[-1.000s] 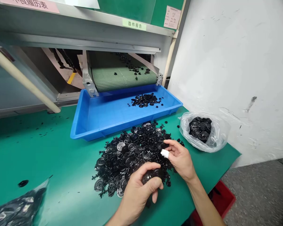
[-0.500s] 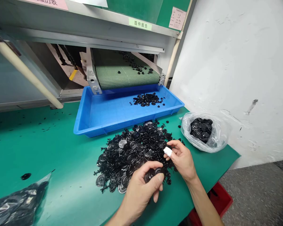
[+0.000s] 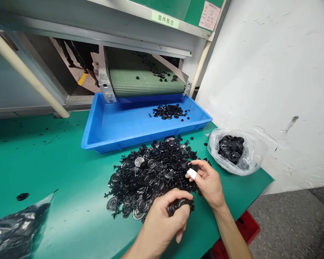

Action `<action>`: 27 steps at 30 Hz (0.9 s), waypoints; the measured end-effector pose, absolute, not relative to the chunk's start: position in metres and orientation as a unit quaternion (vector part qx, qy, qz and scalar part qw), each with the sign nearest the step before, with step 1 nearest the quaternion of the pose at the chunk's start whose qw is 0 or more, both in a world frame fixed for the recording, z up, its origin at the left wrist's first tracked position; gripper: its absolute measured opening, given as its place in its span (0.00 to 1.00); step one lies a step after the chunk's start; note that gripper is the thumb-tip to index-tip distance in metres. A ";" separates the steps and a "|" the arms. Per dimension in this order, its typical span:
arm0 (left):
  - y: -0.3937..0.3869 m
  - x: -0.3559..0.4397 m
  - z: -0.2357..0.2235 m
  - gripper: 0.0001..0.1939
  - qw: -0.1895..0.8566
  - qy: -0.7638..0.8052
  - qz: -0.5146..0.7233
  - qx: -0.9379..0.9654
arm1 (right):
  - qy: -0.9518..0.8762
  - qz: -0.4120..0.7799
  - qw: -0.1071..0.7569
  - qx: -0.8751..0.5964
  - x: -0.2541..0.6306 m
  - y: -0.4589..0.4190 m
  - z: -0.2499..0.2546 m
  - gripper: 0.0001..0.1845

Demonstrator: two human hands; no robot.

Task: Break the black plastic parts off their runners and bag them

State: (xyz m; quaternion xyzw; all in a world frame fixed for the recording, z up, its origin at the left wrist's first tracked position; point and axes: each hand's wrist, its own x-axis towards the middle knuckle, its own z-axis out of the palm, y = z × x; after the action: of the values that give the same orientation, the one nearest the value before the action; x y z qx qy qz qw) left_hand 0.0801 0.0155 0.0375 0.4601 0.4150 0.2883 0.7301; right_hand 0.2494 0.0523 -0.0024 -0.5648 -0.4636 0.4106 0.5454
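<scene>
So your left hand is curled around a little stack of black plastic discs, thumb pressed on the front, just off the near edge of the pile. Your right hand, the one with the white finger wrap, has its fingers drawn in narrow at the pile's right side; there's dark stuff by the tips, but I can't tell if you're pinching a piece. The heap of black parts, discs mixed with thin branching bits, sits on your green table. Right of it is an open clear plastic bag with more discs inside. Behind the heap, a blue tray sits under the green conveyor belt's end.
</scene>
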 end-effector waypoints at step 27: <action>0.026 0.082 0.024 0.13 0.682 0.466 0.349 0.442 | -0.690 0.156 0.444 -0.550 0.247 0.035 0.008 0.19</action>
State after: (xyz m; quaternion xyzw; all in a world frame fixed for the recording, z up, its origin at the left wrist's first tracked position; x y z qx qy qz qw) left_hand 0.0817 0.0261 0.0242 0.4425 0.4661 0.3488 0.6821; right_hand 0.2474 0.0351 0.0085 -0.5502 -0.6900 0.1558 0.4437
